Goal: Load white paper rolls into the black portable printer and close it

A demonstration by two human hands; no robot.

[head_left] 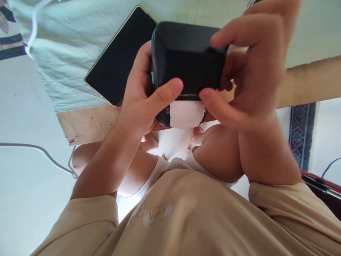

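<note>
The person has two hands in view and one black device between them, in the upper middle of the frame, raised in front of the table's edge. The left hand (141, 96) has the black device (191, 67) clasped by its left side, the thumb pressed on the upper face and the fingers wrapped behind. The right hand (255, 71), slightly blurred, is half curled at the opposite side: forefinger at the upper right corner, thumb at the lower right; how firmly it grips cannot be told.

The device's long axis runs roughly up and down the frame, with a slight tilt. The end with small lettering and one white strip (186, 113) points toward the bottom of the frame, at the person's body.

One tablet (117, 60) with a dark screen lies slantwise in the upper left on one pale green cloth (53, 78), partly covered by the left hand. One wooden edge (90, 122) crosses below the cloth. One pale cable (48, 156) bends along the lower left.
</note>
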